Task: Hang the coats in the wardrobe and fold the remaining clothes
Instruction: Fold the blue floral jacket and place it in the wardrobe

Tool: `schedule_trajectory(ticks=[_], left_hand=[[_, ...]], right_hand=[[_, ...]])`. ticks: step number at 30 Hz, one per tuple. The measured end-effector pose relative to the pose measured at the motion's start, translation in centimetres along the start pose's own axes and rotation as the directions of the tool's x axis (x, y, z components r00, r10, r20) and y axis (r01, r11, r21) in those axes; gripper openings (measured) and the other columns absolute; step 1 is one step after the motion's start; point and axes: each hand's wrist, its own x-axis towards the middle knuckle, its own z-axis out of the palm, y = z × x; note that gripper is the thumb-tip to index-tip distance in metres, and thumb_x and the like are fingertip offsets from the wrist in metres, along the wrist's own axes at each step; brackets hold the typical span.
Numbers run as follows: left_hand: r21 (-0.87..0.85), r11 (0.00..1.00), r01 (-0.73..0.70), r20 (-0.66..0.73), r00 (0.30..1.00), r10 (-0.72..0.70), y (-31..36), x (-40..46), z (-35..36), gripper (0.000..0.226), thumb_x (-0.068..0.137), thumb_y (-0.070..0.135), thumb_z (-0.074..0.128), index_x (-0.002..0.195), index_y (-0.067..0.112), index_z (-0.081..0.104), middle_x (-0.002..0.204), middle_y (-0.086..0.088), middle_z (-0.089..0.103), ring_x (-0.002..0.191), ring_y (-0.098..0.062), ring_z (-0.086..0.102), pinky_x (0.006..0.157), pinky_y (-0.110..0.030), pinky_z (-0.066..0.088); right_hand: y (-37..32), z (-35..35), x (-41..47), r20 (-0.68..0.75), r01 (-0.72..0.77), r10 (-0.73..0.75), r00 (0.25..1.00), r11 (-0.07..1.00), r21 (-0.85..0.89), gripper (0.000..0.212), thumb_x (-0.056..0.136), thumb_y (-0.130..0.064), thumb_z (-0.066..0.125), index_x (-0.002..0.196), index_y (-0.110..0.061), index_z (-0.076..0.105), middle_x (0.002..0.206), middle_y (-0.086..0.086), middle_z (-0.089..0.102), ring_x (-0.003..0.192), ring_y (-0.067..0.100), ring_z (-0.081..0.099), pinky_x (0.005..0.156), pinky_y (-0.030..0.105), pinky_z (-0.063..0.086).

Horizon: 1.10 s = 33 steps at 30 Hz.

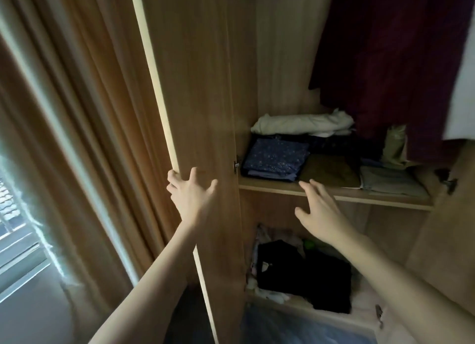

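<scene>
While both bare forearms reach up from the bottom of the view, the left hand (191,189) grips the outer edge of the open light-brown wooden wardrobe door (195,86), its fingers curled round the pale edge and its thumb spread across the inner face. The right hand (321,212) hangs in front of the wardrobe's opening with fingers straight and loosely spread, holding nothing, its fingertips near the front lip of the light wooden middle shelf (341,195); whether they touch it cannot be told.

Below that shelf, in the lower compartment, lie folded black garments (303,271) on a heap of pale patterned cloth (259,243). On the middle shelf sit folded clothes side by side: a dark blue speckled piece (276,156) at the left, an olive-brown piece (330,170) beside it, and a pale grey piece (388,180) at the right. Behind them a rumpled cream-white bundle (303,123) rests on darker folded things. Above the shelf's right part hangs a dark maroon coat (385,55), its hem coming down close to the folded piles, with a white garment (462,99) hanging at its right edge.

To the left of the door stands a long tan pleated curtain (84,112), and past it a bright window (20,228).
</scene>
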Motion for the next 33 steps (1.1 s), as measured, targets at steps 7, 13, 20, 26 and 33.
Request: schedule_trajectory(ticks=[7,13,20,26,33], left_hand=[[-0.036,0.948,-0.316,0.013,0.948,0.317,3.7,-5.7,2.6,0.051,0.076,0.036,0.064,0.125,0.034,0.049,0.134,-0.014,0.025,0.112,-0.036,0.032,0.1,-0.049,0.035],[-0.011,0.807,-0.59,0.261,0.777,0.572,9.8,-9.0,7.4,0.08,0.083,0.04,0.062,0.15,0.037,0.018,0.157,-0.019,-0.001,0.138,-0.041,0.018,0.105,-0.052,0.03],[0.03,0.667,-0.745,0.478,0.596,0.645,18.2,-7.2,15.1,0.081,0.089,0.051,0.054,0.151,0.038,0.003,0.16,-0.008,-0.018,0.146,-0.034,0.015,0.112,-0.049,0.027],[0.072,0.655,-0.752,0.633,0.542,0.553,25.6,-4.1,18.2,0.068,0.091,0.046,0.049,0.149,0.033,0.018,0.159,-0.013,-0.005,0.141,-0.037,0.025,0.11,-0.051,0.03],[0.095,0.696,-0.712,0.701,0.545,0.461,27.9,-3.9,19.7,0.061,0.091,0.048,0.048,0.147,0.03,0.031,0.159,-0.014,-0.008,0.134,-0.036,0.034,0.109,-0.047,0.034]], right_hand=[[4.0,-2.3,-0.6,-0.122,-0.143,0.13,0.984,0.984,-0.102,0.067,0.092,-0.039,0.055,0.149,-0.026,0.024,0.158,0.001,0.017,0.141,0.025,0.029,0.107,0.048,0.038],[10.5,-7.4,-3.7,-0.259,-0.316,0.267,0.928,0.934,-0.167,0.066,0.09,-0.035,0.058,0.147,-0.023,0.027,0.155,0.006,0.022,0.14,0.028,0.029,0.107,0.047,0.038],[18.0,-16.5,-9.0,-0.606,-0.594,0.324,0.727,0.739,-0.317,0.06,0.084,-0.027,0.065,0.138,-0.018,0.04,0.144,0.014,0.033,0.131,0.033,0.033,0.104,0.049,0.036],[22.9,-22.1,-10.8,-0.707,-0.77,0.396,0.585,0.545,-0.332,0.058,0.076,-0.03,0.071,0.127,-0.015,0.049,0.141,0.017,0.029,0.127,0.033,0.027,0.105,0.053,0.028],[25.1,-22.9,-11.9,-0.655,-0.727,0.523,0.545,0.684,-0.059,0.05,0.082,-0.026,0.069,0.125,-0.014,0.047,0.133,0.016,0.026,0.111,0.038,0.042,0.092,0.047,0.047]])
